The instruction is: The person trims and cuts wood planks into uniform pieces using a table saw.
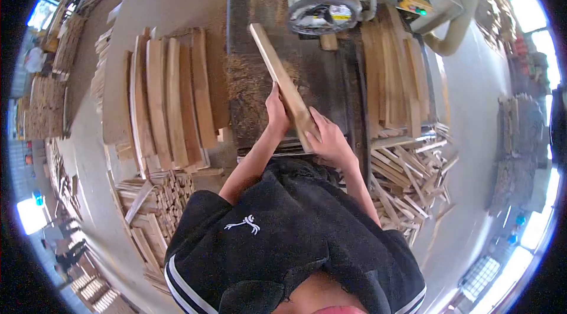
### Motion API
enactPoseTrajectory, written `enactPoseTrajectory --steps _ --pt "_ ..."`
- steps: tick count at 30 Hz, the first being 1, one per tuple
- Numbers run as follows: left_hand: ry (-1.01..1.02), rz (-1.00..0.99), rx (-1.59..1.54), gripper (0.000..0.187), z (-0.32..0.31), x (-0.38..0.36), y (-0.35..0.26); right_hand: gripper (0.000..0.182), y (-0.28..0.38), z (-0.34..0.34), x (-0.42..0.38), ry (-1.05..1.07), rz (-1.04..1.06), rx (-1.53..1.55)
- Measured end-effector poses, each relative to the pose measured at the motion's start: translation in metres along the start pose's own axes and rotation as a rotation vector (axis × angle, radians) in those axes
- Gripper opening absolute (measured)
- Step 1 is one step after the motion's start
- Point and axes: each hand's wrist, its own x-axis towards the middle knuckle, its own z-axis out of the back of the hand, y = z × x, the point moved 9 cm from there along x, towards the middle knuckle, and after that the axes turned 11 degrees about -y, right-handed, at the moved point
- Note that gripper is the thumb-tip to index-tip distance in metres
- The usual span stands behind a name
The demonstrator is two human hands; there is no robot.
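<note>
A long, pale wooden board slants across the dark machine table, its far end pointing up and to the left. My left hand grips the board's left edge near the middle, thumb laid along it. My right hand is closed around the near end, close to my body. Beyond the board's far end, a machine head with a round guard stands over the table. Sawdust lies thick on the table to the left of the board.
Several long boards lie side by side on the left, and another stack of boards is on the right. Below them are piles of offcuts and stacked strips. A small wood block sits under the guard. A thick hose hangs at upper right.
</note>
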Motion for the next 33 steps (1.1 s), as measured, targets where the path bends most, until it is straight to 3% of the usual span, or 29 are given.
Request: enactPoseTrajectory --steps 3,4,5,7,9,11,13,17,19,20,21,23,25,27,29,30,32,33 --pt "-0.141 0.006 0.200 0.037 0.001 -0.025 0.032 0.091 -0.014 0.032 -0.038 -0.030 -0.206 0.154" --pt "-0.094 -0.048 0.188 0.032 0.000 -0.024 0.045 0.097 -0.026 0.031 -0.046 -0.039 -0.231 0.073" --pt "-0.168 0.058 0.277 0.035 0.006 -0.032 0.060 0.097 -0.031 0.029 -0.054 -0.047 -0.237 0.067" --pt "0.052 -0.008 0.406 0.037 -0.001 -0.032 0.087 0.098 -0.051 0.027 -0.075 -0.104 -0.368 -0.150" --pt "0.104 0.034 0.473 0.044 -0.019 -0.054 0.094 0.096 -0.055 0.020 -0.092 -0.131 -0.348 -0.148" --pt "0.232 0.118 0.515 0.049 -0.034 -0.059 0.109 0.092 -0.016 0.027 -0.087 -0.293 0.056 -0.491" --pt "0.259 0.126 0.510 0.048 -0.045 -0.053 0.109 0.086 -0.044 0.004 -0.086 -0.241 0.036 -0.377" --pt "0.351 0.078 0.500 0.047 -0.061 -0.030 0.093 0.067 -0.082 -0.014 -0.064 -0.385 0.092 -0.181" --pt "0.546 -0.157 0.519 0.048 -0.073 -0.016 0.057 0.057 -0.091 -0.014 -0.040 -0.520 0.089 -0.215" --pt "0.549 -0.202 0.524 0.049 -0.073 -0.011 0.031 0.049 -0.084 -0.007 -0.023 -0.552 0.105 -0.214" --pt "0.516 -0.254 0.486 0.051 -0.061 0.013 0.017 0.046 -0.086 -0.006 -0.011 -0.573 0.159 -0.221" --pt "0.301 -0.562 0.552 0.054 -0.025 0.052 -0.034 0.042 -0.089 -0.006 0.015 -0.611 0.191 -0.252" --pt "0.036 -0.714 0.553 0.057 0.002 0.041 -0.117 0.040 -0.088 -0.005 0.034 -0.607 0.183 -0.268" --pt "-0.271 -1.120 1.111 0.067 0.049 0.043 -0.182 0.039 -0.088 -0.005 0.060 -0.619 0.185 -0.290" --pt "-0.619 -1.347 1.392 0.073 0.107 0.042 -0.211 0.037 -0.093 -0.007 0.068 -0.642 0.229 -0.303" --pt "-0.636 -1.330 1.390 0.073 0.122 0.034 -0.216 0.037 -0.093 -0.007 0.075 -0.652 0.234 -0.301" --pt "-0.906 -1.051 1.719 0.069 0.157 0.031 -0.220 0.038 -0.094 -0.007 0.090 -0.625 0.243 -0.311" --pt "-0.913 -1.046 1.713 0.069 0.158 0.029 -0.215 0.039 -0.095 -0.007 0.099 -0.612 0.242 -0.323"
